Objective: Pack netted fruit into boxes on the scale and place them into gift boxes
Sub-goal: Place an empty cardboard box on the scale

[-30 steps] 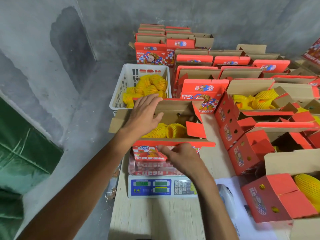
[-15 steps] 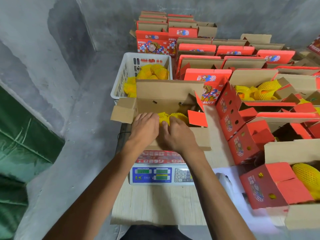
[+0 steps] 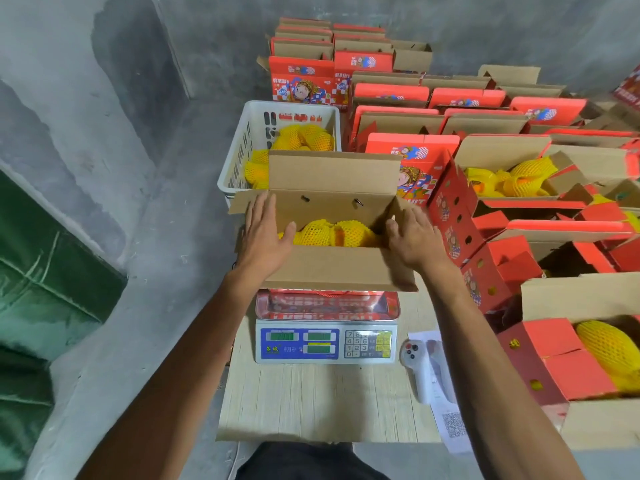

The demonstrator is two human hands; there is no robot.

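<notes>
An open cardboard box (image 3: pixel 332 271) sits on the electronic scale (image 3: pixel 325 344), its far and near flaps folded out. Inside lie yellow netted fruits (image 3: pixel 332 233). My left hand (image 3: pixel 265 233) rests with straight fingers on the box's left side flap. My right hand (image 3: pixel 414 237) lies flat with spread fingers against the right side flap. Neither hand holds anything. Behind the box a white plastic basket (image 3: pixel 239 150) holds more netted fruit (image 3: pixel 301 138).
Several red gift boxes (image 3: pixel 460 209) crowd the right side, some open with netted fruit inside. More stacked boxes (image 3: pixel 304 81) stand against the far wall. A white handheld device (image 3: pixel 420 368) and paper with a QR code (image 3: pixel 452 424) lie on the table (image 3: pixel 311 403).
Both hands moved apart from the middle of the near flap to the box's left and right side flaps. The near flap now lies folded outward over the scale.
</notes>
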